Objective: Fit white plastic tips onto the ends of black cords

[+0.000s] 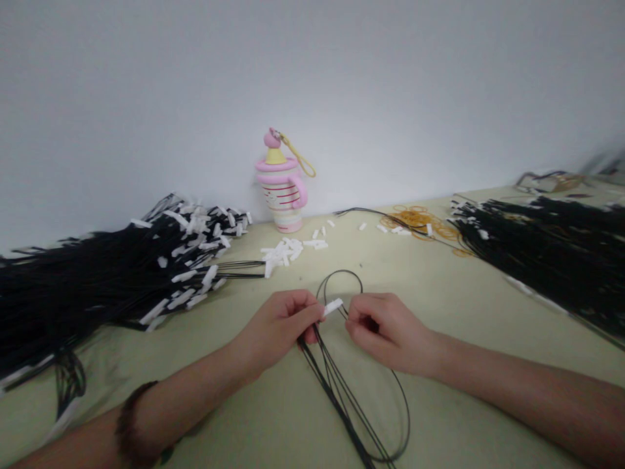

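Note:
Between my two hands is a small white connector [334,307] with thin black wires running into it. My left hand [288,319] is closed, thumb and forefinger pinching the connector's near end; several black wires [336,391] trail from under it toward the table's front edge. My right hand [385,329] is curled closed just right of the connector, its fingertips on thin black wire [344,312]. One wire loops up behind the hands and another bows out below the right hand. What lies inside the right fingers is partly hidden.
A big pile of black wires with white connectors [195,228] lies at left, another wire bundle [541,247] at right. Loose white connectors [286,251] sit ahead, near a pink-and-white cup [282,189] by the wall. Yellowish rubber bands [415,221] lie back right.

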Available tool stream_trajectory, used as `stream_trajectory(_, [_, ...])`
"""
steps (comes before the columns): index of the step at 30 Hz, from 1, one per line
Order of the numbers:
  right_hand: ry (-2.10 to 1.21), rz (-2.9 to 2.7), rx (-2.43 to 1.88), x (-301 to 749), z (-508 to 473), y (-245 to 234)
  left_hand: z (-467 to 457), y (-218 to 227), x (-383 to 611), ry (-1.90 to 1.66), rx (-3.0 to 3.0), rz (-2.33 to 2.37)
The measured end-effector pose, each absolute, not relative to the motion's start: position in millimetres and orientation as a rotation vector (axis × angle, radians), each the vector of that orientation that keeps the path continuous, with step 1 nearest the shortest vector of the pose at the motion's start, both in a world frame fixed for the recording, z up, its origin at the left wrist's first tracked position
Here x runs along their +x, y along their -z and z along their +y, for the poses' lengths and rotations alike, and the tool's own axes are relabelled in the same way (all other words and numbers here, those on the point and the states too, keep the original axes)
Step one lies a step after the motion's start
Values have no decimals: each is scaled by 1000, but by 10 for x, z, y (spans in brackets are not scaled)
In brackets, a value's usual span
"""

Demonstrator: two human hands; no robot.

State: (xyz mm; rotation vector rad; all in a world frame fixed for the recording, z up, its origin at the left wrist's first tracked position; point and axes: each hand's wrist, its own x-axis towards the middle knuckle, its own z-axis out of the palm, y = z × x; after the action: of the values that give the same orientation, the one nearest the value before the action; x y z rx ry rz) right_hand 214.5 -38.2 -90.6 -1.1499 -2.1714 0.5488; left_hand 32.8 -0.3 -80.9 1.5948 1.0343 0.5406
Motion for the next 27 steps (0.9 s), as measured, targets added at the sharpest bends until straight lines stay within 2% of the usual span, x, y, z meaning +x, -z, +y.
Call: stream_trajectory(27, [-391, -2245, -1039, 2175, -422, 929, 59, 823, 299, -514, 1301, 930])
